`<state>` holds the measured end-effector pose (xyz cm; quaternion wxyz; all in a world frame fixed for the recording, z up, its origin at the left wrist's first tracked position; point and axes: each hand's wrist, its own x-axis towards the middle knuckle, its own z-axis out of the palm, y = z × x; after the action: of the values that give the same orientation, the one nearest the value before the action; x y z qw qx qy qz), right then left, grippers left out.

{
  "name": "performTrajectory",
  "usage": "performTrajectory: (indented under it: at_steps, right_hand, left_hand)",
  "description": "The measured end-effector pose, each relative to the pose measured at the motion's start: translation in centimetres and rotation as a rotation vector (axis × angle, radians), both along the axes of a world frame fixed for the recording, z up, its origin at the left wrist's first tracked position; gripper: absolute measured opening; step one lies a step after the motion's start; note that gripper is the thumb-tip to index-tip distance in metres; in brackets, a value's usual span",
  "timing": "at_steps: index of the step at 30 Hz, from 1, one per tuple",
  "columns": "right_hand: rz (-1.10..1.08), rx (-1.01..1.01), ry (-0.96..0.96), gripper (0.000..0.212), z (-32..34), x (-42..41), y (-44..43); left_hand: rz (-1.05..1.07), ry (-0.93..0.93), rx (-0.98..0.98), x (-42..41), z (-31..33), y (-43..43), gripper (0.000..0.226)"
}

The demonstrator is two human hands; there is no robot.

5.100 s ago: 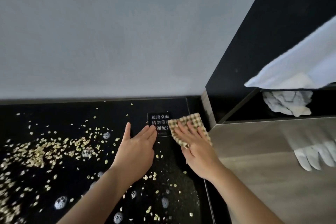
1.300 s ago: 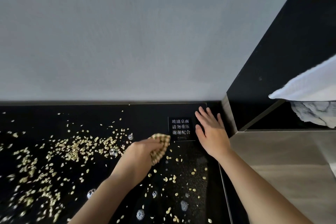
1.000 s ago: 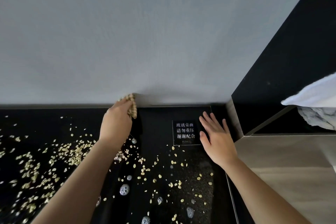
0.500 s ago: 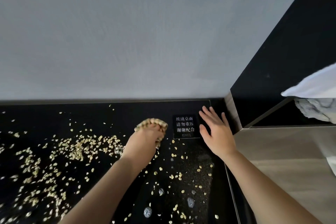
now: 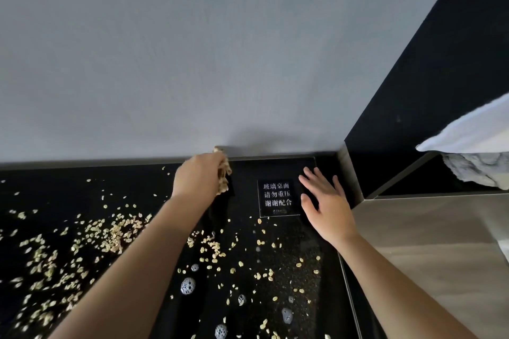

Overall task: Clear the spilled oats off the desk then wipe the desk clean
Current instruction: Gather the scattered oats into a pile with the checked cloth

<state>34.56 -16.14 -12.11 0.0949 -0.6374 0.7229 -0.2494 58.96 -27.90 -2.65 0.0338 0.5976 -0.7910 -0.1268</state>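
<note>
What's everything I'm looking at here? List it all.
Desk: one, glossy black, below the wall.
Oats: many, pale yellow, scattered over desk.
Foam blobs: several, white, front middle of desk.
Sign: one, black with white characters, back right of desk.
Cloth: one, tan checked, at desk's back edge.
Wall: one, grey, behind desk.
Fabric: one, white, far right.
Left hand: one, grips cloth.
Right hand: one, flat beside sign.

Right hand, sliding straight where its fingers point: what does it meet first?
Probably the grey wall at the desk's back edge. The right hand lies flat, fingers aimed back and slightly left, just right of the black sign, with only bare desk ahead.
</note>
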Motion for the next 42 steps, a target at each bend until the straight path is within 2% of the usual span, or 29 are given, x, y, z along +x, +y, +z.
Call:
performTrajectory:
  at_steps: [4, 7, 9, 13, 17, 19, 24, 30, 32, 35, 37, 40, 42]
  right_hand:
    - [0.002, -0.033, -0.031, 0.053, -0.1, -0.1, 0.0]
    - [0.002, -0.037, -0.037, 0.053, -0.1, -0.1, 0.0]
    - [0.004, -0.032, -0.041, 0.053, -0.2, -0.1, 0.0]
    - [0.007, -0.025, -0.054, 0.051, -0.3, -0.2, -0.1]
    - [0.014, -0.034, -0.066, 0.046, -0.2, -0.2, 0.0]
    - [0.014, -0.047, -0.068, 0.044, -0.1, -0.1, 0.1]
    - [0.024, -0.048, -0.065, 0.042, 0.0, -0.1, 0.2]
    - [0.078, 0.014, -0.067, 0.044, 0.5, -0.1, 0.5]
    - [0.1, 0.041, -0.075, 0.044, 0.6, -0.2, 0.9]
    - [0.114, 0.068, -0.106, 0.045, 0.6, -0.3, 2.0]
    - [0.097, 0.072, -0.141, 0.049, 0.5, -0.3, 2.4]
    - [0.03, 0.03, -0.225, 0.051, 0.4, -0.2, 2.6]
    - [0.012, 0.002, -0.276, 0.05, 0.4, -0.2, 2.8]
  left_hand:
    - [-0.148, 0.039, 0.052, 0.0, -3.8, 2.2, 0.05]
    - [-0.09, 0.153, -0.013, 0.9, -4.7, 1.7, 0.033]
    - [-0.053, 0.113, -0.097, 0.9, -4.7, 1.2, 0.031]
    - [-0.028, 0.198, -0.133, 0.2, -4.7, 0.7, 0.052]
    - [-0.29, 0.274, -0.107, -1.3, -5.0, 3.8, 0.071]
    - [-0.326, 0.283, -0.065, -1.4, -5.4, 5.9, 0.075]
    - [-0.365, 0.235, 0.069, -0.9, -5.1, 8.7, 0.066]
    - [-0.686, 0.181, 0.267, 0.7, -3.7, 10.1, 0.057]
    - [-0.624, 0.277, 0.273, 1.0, -2.9, 9.4, 0.053]
    - [-0.498, 0.42, 0.107, -0.5, -2.5, 6.6, 0.051]
    - [-0.482, 0.375, 0.072, -2.8, -2.7, 5.3, 0.053]
    - [-0.547, 0.149, 0.076, -5.7, -3.5, 5.7, 0.059]
    - [-0.595, 0.098, 0.061, -5.8, -4.1, 6.8, 0.062]
